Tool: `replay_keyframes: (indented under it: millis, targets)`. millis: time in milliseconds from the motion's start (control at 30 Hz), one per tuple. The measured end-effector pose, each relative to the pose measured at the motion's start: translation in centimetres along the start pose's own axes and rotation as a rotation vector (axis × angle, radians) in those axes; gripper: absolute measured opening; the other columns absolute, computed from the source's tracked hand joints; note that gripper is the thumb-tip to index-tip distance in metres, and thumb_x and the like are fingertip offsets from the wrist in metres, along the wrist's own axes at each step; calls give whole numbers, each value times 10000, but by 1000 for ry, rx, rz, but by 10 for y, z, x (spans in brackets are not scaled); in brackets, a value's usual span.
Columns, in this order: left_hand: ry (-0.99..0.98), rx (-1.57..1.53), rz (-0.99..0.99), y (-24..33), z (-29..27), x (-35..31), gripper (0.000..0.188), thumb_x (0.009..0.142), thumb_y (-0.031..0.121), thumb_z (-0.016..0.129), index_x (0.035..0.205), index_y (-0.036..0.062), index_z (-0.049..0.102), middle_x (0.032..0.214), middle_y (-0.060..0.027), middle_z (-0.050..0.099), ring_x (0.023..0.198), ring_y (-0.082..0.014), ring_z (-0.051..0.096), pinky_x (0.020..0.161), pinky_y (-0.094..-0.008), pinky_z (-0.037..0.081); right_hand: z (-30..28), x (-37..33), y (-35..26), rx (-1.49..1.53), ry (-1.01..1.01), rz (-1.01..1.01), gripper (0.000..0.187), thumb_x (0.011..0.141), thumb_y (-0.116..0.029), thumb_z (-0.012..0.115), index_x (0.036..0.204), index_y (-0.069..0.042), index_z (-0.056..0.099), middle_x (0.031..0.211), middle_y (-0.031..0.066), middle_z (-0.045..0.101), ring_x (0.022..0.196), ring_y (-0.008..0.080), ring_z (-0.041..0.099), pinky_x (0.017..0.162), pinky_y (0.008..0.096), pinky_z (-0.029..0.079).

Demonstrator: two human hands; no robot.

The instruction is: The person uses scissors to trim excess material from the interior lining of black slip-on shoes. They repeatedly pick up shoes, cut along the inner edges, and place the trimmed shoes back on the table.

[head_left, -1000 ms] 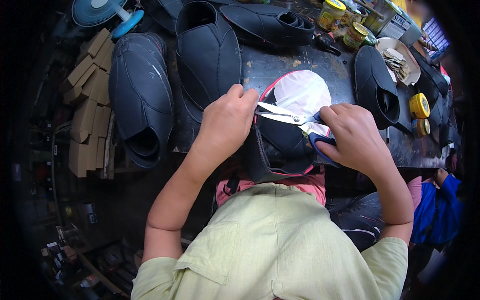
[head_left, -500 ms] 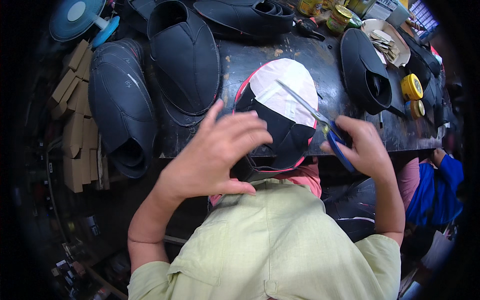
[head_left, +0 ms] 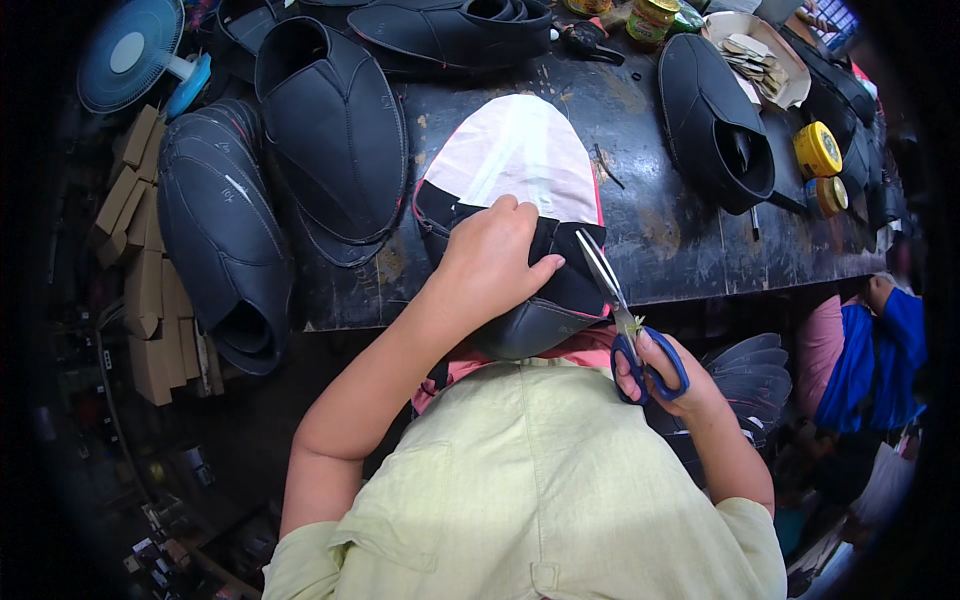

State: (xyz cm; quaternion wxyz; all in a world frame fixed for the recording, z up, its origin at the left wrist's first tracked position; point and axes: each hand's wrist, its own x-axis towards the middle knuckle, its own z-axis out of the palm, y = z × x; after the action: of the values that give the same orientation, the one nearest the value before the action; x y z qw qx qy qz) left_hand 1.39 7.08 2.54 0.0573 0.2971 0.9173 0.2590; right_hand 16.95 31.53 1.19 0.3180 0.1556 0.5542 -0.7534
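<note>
Dark and scuffed, the desk (head_left: 650,235) crosses the upper part of the view, its near edge just beyond the person's pale green shirt (head_left: 520,480). Closest on the right, the right hand (head_left: 665,375) has its grip closed around the blue handles of a pair of scissors (head_left: 622,310), fingers and thumb through the loops. Their long axis slants, blades pointing away from the person and somewhat left, beside the right edge of a shoe upper (head_left: 525,165). That upper straddles the desk's near edge, its long axis running almost straight away from the body: the rounded, white-lined end points to the far side, the black end toward the lap. Across its black middle rests the left hand (head_left: 490,255), thumb out to the right; its fingertips are hidden, so whether that grip pinches the material cannot be told.

Farther left are a nested stack of black uppers (head_left: 225,220) and another black upper (head_left: 335,130); to the right lies a single black upper (head_left: 710,120), with a yellow-lidded jar (head_left: 818,150) beyond it. At the back are a shallow tray (head_left: 790,60) of pale pieces and, far left, a blue fan (head_left: 130,55).
</note>
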Motion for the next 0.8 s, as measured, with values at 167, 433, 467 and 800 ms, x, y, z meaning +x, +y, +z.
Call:
replay_keyframes:
  millis: [167,433,467,800]
  targets:
    - [-50,85,-12,-4,13,5,236,803,228,758,823,19,650,868,-163,653,818,-356,671,742,-461,532,-23,7,-21,-152,-147,62,544,1026,-541,542,874,-25,622,697,69,595,587,135,550,582,254,426]
    - [49,28,-13,-3,26,3,124,771,125,689,788,14,637,803,-165,649,790,-377,663,729,-468,525,-26,18,-27,-19,-198,158,560,1032,-568,535,846,-47,620,656,48,585,577,122,536,555,245,420]
    - [47,13,-10,-4,26,3,121,770,121,686,787,13,634,803,-167,647,791,-378,663,726,-469,524,-26,19,-27,-10,-211,152,558,1032,-567,531,843,-49,618,655,47,582,577,123,532,556,245,412]
    - [74,-47,-3,-6,25,0,125,773,115,678,787,7,618,810,-173,648,778,-380,655,712,-472,514,-9,17,-30,109,-157,154,542,1044,-557,499,851,-62,605,662,34,576,577,114,521,560,239,397]
